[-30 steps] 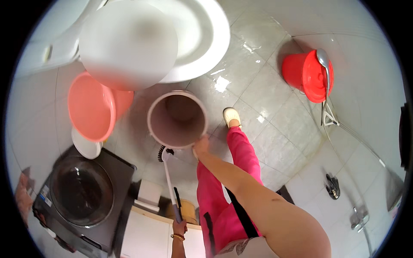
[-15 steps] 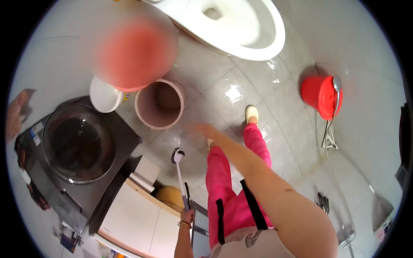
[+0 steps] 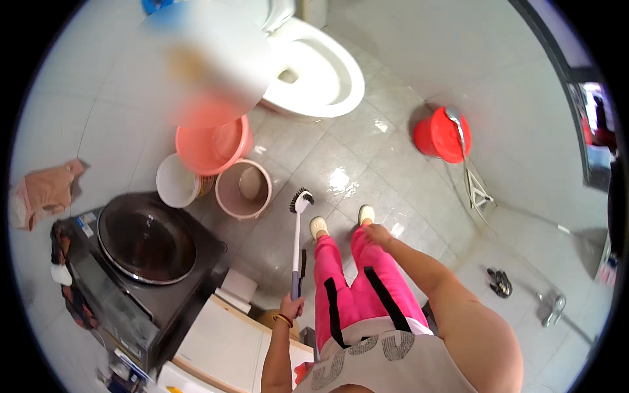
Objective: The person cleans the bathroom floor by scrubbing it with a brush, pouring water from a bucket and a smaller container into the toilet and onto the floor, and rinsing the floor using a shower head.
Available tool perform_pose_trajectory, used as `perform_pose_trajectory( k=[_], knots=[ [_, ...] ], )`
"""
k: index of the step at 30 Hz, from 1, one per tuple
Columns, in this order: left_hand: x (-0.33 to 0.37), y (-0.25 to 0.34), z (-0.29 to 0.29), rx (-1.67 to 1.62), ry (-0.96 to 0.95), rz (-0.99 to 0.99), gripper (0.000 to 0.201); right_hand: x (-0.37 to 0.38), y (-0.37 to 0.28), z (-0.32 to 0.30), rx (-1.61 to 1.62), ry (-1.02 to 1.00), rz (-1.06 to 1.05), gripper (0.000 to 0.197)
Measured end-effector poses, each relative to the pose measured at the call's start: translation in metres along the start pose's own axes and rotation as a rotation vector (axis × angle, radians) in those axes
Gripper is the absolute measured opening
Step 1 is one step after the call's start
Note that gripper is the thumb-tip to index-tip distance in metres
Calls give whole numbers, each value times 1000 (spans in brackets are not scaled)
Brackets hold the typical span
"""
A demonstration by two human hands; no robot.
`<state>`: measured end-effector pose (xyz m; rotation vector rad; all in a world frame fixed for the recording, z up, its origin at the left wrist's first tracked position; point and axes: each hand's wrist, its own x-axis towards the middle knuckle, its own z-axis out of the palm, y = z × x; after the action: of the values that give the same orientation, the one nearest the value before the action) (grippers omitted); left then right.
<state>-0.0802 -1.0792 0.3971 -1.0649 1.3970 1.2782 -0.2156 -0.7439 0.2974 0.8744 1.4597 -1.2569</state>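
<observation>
Both hands sit low in the view: the left hand (image 3: 291, 306) is closed around the handle end of a toilet brush (image 3: 298, 239), and the right hand (image 3: 377, 234) hangs free with nothing in it, fingers loosely curled above the right knee. That brush has a long white shaft with a darker grip at the hand and a black-bristled head on a white base, and it points away from the body with the head down near the wet floor tiles (image 3: 367, 150), just left of the left shoe (image 3: 318, 227). Just beyond the brush head stands a pale pink bucket (image 3: 244, 188), touching a white bucket (image 3: 177, 185) and a coral basin (image 3: 211, 143). Farther off is the white toilet (image 3: 314, 75), its seat open. A red bucket (image 3: 441, 135) with a shower head resting on it stands well apart to the right, near the wall. To the left, a dark washing machine (image 3: 141, 259) and a light cabinet (image 3: 223, 340) close in that side; open tiles lie ahead between the shoes and the toilet. Compared with half a second earlier, the view has swung so the toilet sits nearer the centre, and the right arm has dropped back from its reach toward the pink bucket.
</observation>
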Motion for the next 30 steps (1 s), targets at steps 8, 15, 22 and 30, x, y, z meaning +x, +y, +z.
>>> perform_pose_trajectory(
  k=[8, 15, 22, 30],
  knots=[
    [-13, 57, 63, 82, -108, 105, 13, -108, 37, -84, 89, 61, -279, 32],
    [-52, 64, 158, 151, -98, 158, 17, -205, 236, -244, 515, 418, -163, 28],
    [-61, 39, 273, 22, -192, 37, 19, -363, 473, -400, 1213, 1035, -273, 31],
    [-81, 40, 337, 35, -203, -10, 17, -444, 552, -474, 1547, 1245, -461, 26]
  ],
)
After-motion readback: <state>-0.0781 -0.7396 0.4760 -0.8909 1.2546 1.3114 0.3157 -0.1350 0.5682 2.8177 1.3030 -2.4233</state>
